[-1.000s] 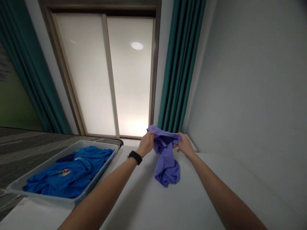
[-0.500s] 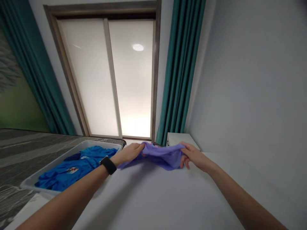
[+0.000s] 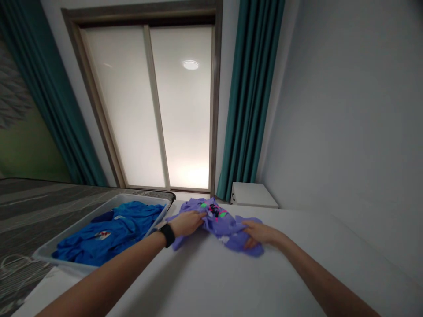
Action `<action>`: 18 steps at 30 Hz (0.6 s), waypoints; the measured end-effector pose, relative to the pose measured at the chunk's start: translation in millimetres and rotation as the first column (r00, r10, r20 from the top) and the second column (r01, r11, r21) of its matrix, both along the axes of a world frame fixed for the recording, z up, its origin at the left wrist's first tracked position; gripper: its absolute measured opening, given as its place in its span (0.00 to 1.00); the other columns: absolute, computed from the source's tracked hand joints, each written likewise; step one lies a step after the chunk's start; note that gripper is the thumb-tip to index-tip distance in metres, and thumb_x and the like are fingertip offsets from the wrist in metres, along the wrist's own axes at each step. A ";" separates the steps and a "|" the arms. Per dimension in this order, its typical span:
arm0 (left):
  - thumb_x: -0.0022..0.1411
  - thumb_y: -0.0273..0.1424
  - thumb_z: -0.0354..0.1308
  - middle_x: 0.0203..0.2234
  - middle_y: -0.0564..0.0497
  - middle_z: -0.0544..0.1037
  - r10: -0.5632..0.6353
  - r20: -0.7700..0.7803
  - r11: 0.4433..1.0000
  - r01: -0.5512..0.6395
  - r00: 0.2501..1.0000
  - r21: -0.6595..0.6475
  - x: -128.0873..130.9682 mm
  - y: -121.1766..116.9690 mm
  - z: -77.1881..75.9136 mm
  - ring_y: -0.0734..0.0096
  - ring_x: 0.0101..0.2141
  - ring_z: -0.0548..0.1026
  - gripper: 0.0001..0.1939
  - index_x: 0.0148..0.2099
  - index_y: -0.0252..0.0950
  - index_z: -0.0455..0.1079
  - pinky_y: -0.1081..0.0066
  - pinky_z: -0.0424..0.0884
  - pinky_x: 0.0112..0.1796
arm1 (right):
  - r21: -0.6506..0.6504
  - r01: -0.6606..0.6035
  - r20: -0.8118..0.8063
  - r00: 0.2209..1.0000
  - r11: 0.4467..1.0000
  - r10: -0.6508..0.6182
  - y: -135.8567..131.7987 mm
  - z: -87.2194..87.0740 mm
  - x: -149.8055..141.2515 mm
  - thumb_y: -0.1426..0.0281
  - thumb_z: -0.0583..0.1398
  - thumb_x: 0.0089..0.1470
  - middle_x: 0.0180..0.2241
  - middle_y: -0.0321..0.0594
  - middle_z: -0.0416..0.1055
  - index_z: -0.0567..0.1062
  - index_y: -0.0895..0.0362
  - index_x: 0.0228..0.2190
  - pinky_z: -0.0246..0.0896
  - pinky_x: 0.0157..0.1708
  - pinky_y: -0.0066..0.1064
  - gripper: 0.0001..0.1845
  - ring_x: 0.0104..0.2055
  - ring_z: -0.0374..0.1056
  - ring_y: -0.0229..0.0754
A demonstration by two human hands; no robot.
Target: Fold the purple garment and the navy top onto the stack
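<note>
A lavender printed T-shirt (image 3: 220,222) lies bunched on the white table (image 3: 211,281), its pink, green and black print showing near the top. My left hand (image 3: 187,223), with a black watch (image 3: 168,234) on the wrist, holds the garment's left side against the table. My right hand (image 3: 261,233) has the garment's right edge between thumb and fingers. Neither hand touches the blue garment (image 3: 109,235), which lies heaped in a grey plastic tray (image 3: 79,224) left of my left forearm.
The tray's right rim stands close to the lavender cloth. A grey striped bed surface (image 3: 39,207) extends left of the table. A small white cabinet (image 3: 254,195) stands beyond the far edge, below teal curtains (image 3: 247,97) and a frosted sliding door (image 3: 148,105).
The lavender shirt has dropped from stretched between my raised hands to lying bunched on the table, its print now showing. Both hands have come down with it.
</note>
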State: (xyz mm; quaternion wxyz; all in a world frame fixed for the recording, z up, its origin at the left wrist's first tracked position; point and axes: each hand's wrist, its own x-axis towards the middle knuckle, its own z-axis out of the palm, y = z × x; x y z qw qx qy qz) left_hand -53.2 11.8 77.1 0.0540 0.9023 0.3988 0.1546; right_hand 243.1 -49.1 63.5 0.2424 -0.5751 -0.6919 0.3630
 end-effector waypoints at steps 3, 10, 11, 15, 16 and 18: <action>0.70 0.30 0.42 0.49 0.39 0.75 0.038 0.120 0.948 -0.074 0.992 0.310 21.1 23.0 34.6 0.56 0.50 0.72 0.24 0.65 0.31 0.57 0.56 0.68 0.52 | 0.367 0.231 -0.063 0.973 0.901 -0.224 21.0 32.0 10.3 0.70 0.48 0.60 0.51 0.51 0.72 0.65 0.57 0.49 0.61 0.53 0.43 0.17 0.54 0.67 0.48; 0.70 0.32 0.44 0.50 0.39 0.75 0.020 0.035 0.828 -0.036 0.999 0.560 16.3 10.6 66.2 0.54 0.54 0.70 0.22 0.62 0.31 0.63 0.53 0.62 0.56 | 0.856 0.180 -0.047 0.961 0.485 -0.273 8.5 29.3 18.6 0.73 0.48 0.57 0.56 0.49 0.67 0.65 0.55 0.48 0.58 0.56 0.44 0.18 0.57 0.63 0.47; 0.70 0.33 0.43 0.45 0.40 0.78 0.074 -0.018 0.863 -0.055 0.997 0.502 11.2 6.9 60.7 0.54 0.49 0.73 0.20 0.58 0.32 0.68 0.54 0.66 0.53 | 0.805 0.159 0.003 0.962 0.571 -0.271 4.8 22.1 19.2 0.73 0.47 0.56 0.52 0.49 0.70 0.65 0.55 0.47 0.60 0.53 0.44 0.17 0.54 0.66 0.48; 0.71 0.36 0.40 0.31 0.42 0.80 0.223 -0.228 0.961 -0.175 0.948 0.213 -3.4 -7.2 36.9 0.57 0.33 0.79 0.23 0.39 0.33 0.76 0.63 0.73 0.37 | 0.491 0.054 0.193 0.966 0.869 -0.170 -8.3 3.1 16.0 0.74 0.46 0.57 0.33 0.44 0.74 0.68 0.56 0.40 0.63 0.37 0.36 0.13 0.36 0.72 0.46; 0.70 0.37 0.40 0.30 0.42 0.80 0.193 -0.278 0.976 -0.154 0.941 0.156 -5.1 -11.3 32.7 0.57 0.33 0.79 0.23 0.38 0.34 0.76 0.63 0.72 0.36 | 0.429 0.013 0.227 0.966 0.903 -0.122 -11.9 1.9 13.3 0.75 0.46 0.57 0.31 0.43 0.74 0.68 0.56 0.39 0.62 0.35 0.34 0.13 0.33 0.71 0.45; 0.70 0.36 0.42 0.31 0.41 0.80 0.096 -0.351 0.995 -0.078 0.931 0.066 -7.0 -20.7 26.4 0.57 0.34 0.79 0.22 0.37 0.33 0.76 0.64 0.72 0.37 | 0.343 -0.060 0.270 0.962 0.938 -0.037 -19.7 1.9 7.2 0.76 0.47 0.57 0.28 0.41 0.74 0.70 0.57 0.39 0.61 0.34 0.32 0.14 0.30 0.71 0.43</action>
